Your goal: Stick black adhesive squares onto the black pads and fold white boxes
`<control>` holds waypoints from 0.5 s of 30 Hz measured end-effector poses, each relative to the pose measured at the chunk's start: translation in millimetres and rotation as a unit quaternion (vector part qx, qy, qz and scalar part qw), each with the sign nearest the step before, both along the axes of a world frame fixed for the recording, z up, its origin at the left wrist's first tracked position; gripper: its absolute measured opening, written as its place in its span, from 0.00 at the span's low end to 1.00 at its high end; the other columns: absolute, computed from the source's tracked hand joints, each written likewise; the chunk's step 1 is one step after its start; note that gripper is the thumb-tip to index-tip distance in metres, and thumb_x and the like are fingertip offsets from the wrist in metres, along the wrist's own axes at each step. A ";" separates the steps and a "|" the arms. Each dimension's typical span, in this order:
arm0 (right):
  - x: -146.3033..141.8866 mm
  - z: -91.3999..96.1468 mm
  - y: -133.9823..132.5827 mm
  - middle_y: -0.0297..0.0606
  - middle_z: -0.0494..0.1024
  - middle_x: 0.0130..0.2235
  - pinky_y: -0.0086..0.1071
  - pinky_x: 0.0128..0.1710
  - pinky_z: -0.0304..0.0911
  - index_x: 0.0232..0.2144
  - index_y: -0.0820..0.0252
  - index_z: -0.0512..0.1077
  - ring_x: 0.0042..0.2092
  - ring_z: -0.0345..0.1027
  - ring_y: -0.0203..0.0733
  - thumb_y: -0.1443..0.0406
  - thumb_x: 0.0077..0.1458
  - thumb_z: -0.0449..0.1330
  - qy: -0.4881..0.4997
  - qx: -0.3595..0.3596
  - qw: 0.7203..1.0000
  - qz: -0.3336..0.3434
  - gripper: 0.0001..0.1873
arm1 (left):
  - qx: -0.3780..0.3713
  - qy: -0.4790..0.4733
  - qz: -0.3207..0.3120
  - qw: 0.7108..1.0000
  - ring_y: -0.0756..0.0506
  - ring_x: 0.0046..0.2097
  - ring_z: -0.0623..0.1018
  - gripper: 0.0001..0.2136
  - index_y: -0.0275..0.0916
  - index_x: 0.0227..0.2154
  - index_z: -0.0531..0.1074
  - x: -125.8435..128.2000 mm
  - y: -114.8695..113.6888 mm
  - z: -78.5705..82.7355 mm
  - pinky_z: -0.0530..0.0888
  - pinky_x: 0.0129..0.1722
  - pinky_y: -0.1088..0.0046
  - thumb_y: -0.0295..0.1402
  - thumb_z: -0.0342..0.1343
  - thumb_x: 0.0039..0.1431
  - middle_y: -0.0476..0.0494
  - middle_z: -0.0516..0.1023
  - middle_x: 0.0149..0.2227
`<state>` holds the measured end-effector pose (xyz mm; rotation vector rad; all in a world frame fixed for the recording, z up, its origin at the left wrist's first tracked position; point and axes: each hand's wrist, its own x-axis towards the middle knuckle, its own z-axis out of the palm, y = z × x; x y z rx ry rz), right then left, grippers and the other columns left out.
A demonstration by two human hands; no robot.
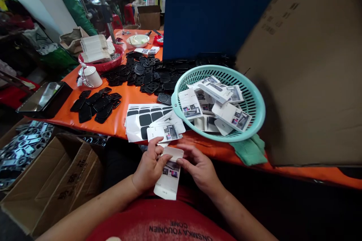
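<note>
Both hands hold one white printed packaging card (169, 175) above my lap, just below the table edge. My left hand (149, 165) pinches its upper left side, fingers curled round it. My right hand (198, 167) grips the upper right edge with thumb and fingers closed. Just above them, on the orange table (124, 99), lie a few more printed cards (165, 130) on a white sheet of black pads (143, 116). A teal plastic basket (254, 98) to the right holds several of the same cards.
Several black pads (96, 105) lie spread over the table's left and middle. A white mug (92, 76), a red basket of card stacks (97, 51) and a white bowl (137, 40) stand further back. Large cardboard (311, 67) leans at right; an open carton (56, 180) sits lower left.
</note>
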<state>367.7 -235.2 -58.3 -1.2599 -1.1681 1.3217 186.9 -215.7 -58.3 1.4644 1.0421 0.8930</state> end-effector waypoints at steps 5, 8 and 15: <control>8.1 -0.6 0.8 0.39 0.79 0.31 0.34 0.34 0.70 0.31 0.57 0.79 0.33 0.73 0.42 0.58 0.55 0.64 -0.064 0.117 0.990 0.051 0.09 | 0.028 0.053 -0.014 0.998 0.50 0.31 0.73 0.11 0.36 0.33 0.71 -2.7 2.7 -7.4 0.69 0.31 0.75 0.41 0.56 0.60 0.45 0.75 0.30; 10.0 6.0 -0.7 0.39 0.80 0.31 0.33 0.34 0.70 0.32 0.57 0.80 0.33 0.74 0.42 0.58 0.55 0.64 -0.073 0.096 0.991 0.052 0.09 | 0.039 0.078 -0.026 0.996 0.50 0.30 0.72 0.11 0.35 0.32 0.72 -3.6 3.8 2.2 0.68 0.30 0.76 0.40 0.56 0.60 0.46 0.74 0.28; 10.8 19.7 4.4 0.37 0.81 0.28 0.33 0.32 0.71 0.29 0.59 0.80 0.30 0.74 0.41 0.57 0.51 0.66 -0.042 -0.054 0.996 0.048 0.11 | -0.103 0.001 -0.019 0.995 0.52 0.27 0.67 0.10 0.37 0.31 0.69 7.4 10.0 24.6 0.66 0.28 0.78 0.40 0.56 0.59 0.52 0.69 0.25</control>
